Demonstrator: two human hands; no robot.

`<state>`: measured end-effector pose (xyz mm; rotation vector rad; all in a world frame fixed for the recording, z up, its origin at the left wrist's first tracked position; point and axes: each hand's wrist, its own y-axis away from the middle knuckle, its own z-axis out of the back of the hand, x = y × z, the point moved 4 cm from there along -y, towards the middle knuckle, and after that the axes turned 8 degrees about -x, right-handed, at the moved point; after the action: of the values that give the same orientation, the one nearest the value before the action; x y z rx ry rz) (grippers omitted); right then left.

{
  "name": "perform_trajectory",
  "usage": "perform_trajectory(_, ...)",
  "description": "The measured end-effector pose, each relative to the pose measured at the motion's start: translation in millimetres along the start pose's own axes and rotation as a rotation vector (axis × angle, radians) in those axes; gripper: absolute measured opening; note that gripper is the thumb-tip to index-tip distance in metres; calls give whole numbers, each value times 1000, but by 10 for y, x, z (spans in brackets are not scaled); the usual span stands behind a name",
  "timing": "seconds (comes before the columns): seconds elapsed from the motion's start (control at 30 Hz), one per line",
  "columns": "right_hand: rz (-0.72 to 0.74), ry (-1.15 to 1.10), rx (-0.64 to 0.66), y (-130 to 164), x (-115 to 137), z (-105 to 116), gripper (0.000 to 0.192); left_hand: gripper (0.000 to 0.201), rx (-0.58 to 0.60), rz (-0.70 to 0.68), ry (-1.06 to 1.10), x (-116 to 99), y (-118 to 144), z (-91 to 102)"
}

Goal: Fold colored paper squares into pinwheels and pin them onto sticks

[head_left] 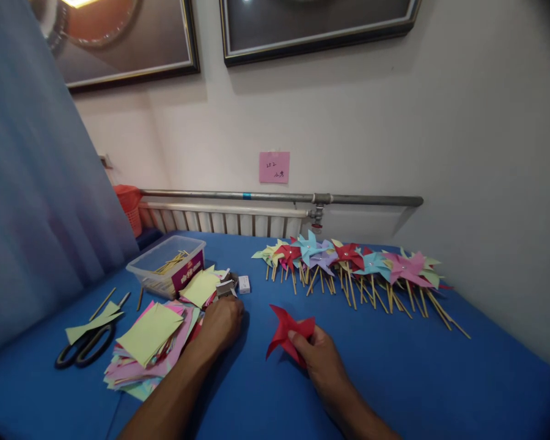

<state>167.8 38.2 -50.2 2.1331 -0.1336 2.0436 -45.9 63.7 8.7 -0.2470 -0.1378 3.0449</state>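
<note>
My right hand pinches a red paper pinwheel with the thumb over its centre; no stick shows on it. My left hand is curled beside a small dark metal box, back of the hand up. Its fingertips are hidden, so whatever they grip cannot be made out. A small white box lies just beyond that hand. To its left are a stack of coloured paper sheets and a smaller pile of yellow sheets.
Finished pinwheels on sticks lie in a row at the back right. A clear plastic tub holds wooden sticks. Black-handled scissors lie at left under green paper scraps. A radiator and pipe run behind the blue table.
</note>
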Motion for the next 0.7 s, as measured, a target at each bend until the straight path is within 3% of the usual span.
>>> perform_trajectory(0.43, -11, 1, -2, 5, 7, 8, 26, 24, -18, -30, 66, 69, -30, -69)
perform_trajectory(0.7, -4, -4, -7, 23, 45, 8, 25, 23, -54, -68, 62, 84, -2, 35)
